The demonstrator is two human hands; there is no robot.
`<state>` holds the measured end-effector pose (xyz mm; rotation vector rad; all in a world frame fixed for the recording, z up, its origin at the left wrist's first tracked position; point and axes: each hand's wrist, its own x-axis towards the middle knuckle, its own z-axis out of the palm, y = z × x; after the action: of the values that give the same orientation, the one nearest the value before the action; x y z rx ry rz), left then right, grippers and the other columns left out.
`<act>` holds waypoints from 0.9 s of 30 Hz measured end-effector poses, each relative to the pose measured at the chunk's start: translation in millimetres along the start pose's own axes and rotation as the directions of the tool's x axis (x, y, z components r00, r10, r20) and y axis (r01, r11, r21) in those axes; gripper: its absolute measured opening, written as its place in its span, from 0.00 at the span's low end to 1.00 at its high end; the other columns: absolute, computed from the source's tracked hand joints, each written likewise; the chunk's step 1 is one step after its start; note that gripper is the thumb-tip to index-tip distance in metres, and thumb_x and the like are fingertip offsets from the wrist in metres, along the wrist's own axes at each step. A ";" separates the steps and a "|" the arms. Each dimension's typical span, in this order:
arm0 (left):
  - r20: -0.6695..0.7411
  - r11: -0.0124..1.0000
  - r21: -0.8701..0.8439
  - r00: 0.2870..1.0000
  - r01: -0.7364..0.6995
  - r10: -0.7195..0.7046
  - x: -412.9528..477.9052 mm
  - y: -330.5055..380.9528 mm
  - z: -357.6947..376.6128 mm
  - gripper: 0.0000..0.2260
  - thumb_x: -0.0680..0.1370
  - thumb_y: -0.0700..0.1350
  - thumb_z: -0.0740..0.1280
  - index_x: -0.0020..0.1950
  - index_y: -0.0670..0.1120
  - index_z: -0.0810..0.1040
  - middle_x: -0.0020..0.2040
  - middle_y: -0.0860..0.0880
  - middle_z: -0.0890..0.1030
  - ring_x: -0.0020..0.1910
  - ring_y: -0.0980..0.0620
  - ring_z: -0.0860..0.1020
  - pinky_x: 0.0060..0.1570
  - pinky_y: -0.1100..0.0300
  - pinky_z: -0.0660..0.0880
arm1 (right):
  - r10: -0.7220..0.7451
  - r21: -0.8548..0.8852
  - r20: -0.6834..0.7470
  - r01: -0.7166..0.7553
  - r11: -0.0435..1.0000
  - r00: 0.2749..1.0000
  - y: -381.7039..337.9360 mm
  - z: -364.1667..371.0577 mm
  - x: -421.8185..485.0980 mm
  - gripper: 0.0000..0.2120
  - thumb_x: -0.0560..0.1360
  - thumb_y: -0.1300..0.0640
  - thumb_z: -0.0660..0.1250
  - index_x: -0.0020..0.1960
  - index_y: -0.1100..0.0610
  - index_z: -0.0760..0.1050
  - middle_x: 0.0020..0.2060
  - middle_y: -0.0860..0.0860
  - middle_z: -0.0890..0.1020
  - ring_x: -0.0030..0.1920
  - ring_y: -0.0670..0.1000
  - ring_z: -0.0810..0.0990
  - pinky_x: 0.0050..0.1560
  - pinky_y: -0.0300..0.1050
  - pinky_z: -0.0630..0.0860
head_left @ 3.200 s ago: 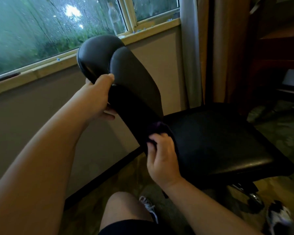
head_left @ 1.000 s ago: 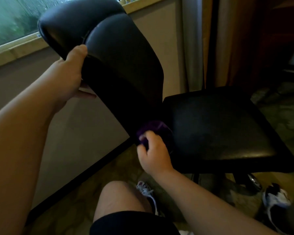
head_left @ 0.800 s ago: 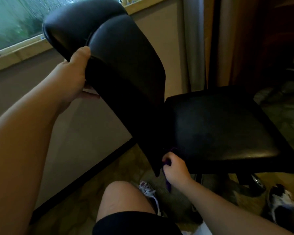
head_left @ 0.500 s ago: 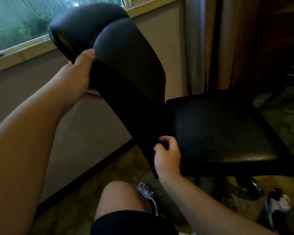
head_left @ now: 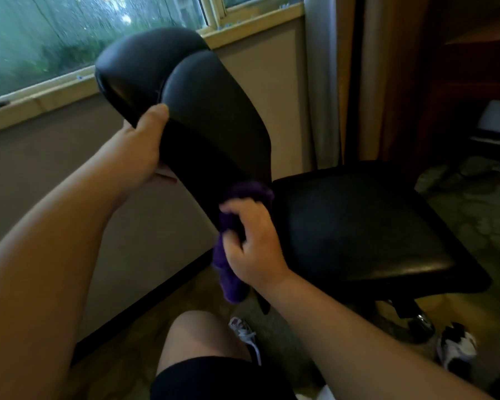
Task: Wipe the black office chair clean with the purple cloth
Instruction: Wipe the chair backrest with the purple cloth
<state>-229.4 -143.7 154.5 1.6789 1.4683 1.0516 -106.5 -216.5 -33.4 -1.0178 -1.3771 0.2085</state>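
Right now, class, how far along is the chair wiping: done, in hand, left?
Done: cannot tell; no wiped patch shows on the backrest. In hand: the right hand holds the cloth against the backrest's lower edge while the left hand grips its side. Left: likely the seat and base.

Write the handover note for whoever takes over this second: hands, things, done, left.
Left hand grips the backrest by its side edge, thumb on the front.
Right hand holds the cloth against the bottom of the backrest, beside the seat. A tail of cloth hangs below the hand.
Done: cannot tell; nothing shows which parts are already wiped.
Left: likely the seat, plus any unwiped backrest.
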 end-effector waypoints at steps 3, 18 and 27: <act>0.016 1.000 0.010 1.000 0.004 -0.004 -4.1 2.4 0.5 0.33 0.73 0.64 0.59 0.70 0.44 0.72 0.51 0.40 0.84 0.40 0.43 0.85 0.42 0.42 0.84 | 0.127 -0.154 0.146 -0.104 0.983 0.981 34.5 -13.9 -47.9 0.18 0.72 0.68 0.68 0.60 0.57 0.77 0.53 0.51 0.80 0.53 0.55 0.77 0.56 0.52 0.76; 0.007 0.974 0.221 0.998 -0.055 0.055 -54.3 16.1 16.6 0.33 0.76 0.68 0.57 0.74 0.50 0.64 0.62 0.43 0.80 0.53 0.41 0.82 0.54 0.44 0.81 | 0.325 0.212 -0.047 -0.309 0.927 0.944 -75.5 -71.7 26.4 0.26 0.74 0.60 0.70 0.63 0.34 0.70 0.52 0.37 0.81 0.56 0.38 0.79 0.51 0.30 0.75; -0.095 0.982 0.185 0.994 -0.037 0.056 -66.4 86.3 -20.9 0.48 0.59 0.77 0.58 0.73 0.52 0.67 0.63 0.43 0.78 0.52 0.42 0.81 0.46 0.46 0.82 | 0.267 0.257 0.034 -0.266 0.929 0.963 -135.5 -107.8 64.8 0.22 0.77 0.56 0.70 0.68 0.41 0.73 0.55 0.35 0.81 0.57 0.40 0.80 0.61 0.52 0.79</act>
<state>-211.8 -222.8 230.2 1.8191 1.6401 1.0663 -54.0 -303.2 121.2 -0.9795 -1.1694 0.5766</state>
